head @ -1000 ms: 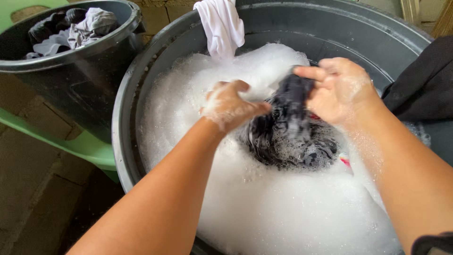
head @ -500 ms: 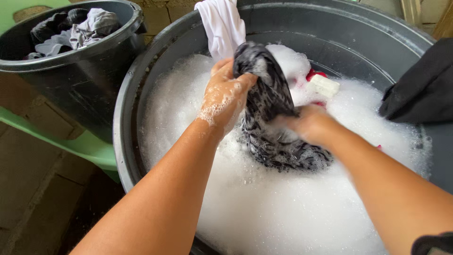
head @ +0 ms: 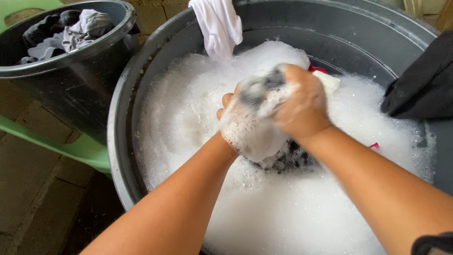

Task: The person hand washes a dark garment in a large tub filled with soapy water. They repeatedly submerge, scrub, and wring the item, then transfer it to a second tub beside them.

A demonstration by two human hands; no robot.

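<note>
Both hands clamp one dark patterned garment [head: 288,158] above the suds. The left hand [head: 243,125], foam-coated, closes its grip on the cloth; the right hand [head: 302,106] closes on the same bunch, touching the left. Below the grip lies the foam-filled grey tub [head: 120,141]. Beyond it hangs a white cloth [head: 217,26]; far left, a black basin of clothes [head: 71,61].

Dark patterned cloth [head: 283,158], sudsy, bunched, lifted partly out of foam

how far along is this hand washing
Done: wrung-looking clothes sit in the smaller bucket. In hand: left hand and right hand scrub a dark patterned garment over the suds. Left: a white cloth and black cloth hang on the basin rim.
</note>
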